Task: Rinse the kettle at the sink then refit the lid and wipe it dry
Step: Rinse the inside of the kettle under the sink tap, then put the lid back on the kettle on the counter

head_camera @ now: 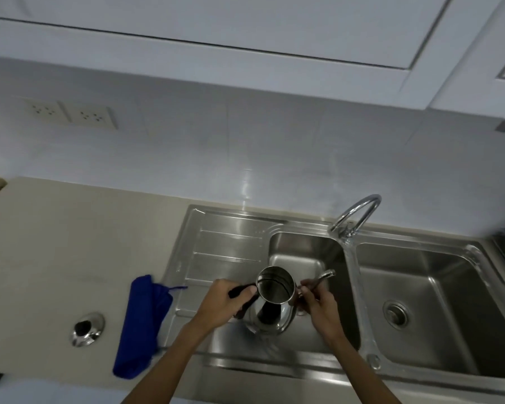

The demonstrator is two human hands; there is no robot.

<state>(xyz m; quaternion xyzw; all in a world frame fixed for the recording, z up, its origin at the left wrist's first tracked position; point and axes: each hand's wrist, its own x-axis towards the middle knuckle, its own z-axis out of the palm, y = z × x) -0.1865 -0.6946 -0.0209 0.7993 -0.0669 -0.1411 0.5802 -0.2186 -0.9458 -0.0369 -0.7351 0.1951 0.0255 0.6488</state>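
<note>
A shiny steel kettle [273,304] with no lid is held over the left sink basin [301,252], its open mouth facing up. My left hand [225,301] grips its black handle. My right hand [318,301] holds the thin curved spout on the other side. The kettle's round steel lid [87,328] with a black knob lies on the beige counter at the left. A folded blue cloth [142,328] lies between the lid and the drainboard.
A chrome gooseneck faucet [357,217] stands behind the divider between the two basins. The right basin [426,304] has a round drain. A ribbed drainboard [216,252] lies left of the basins. Wall sockets [70,113] sit on the tiled backsplash. Cabinets hang overhead.
</note>
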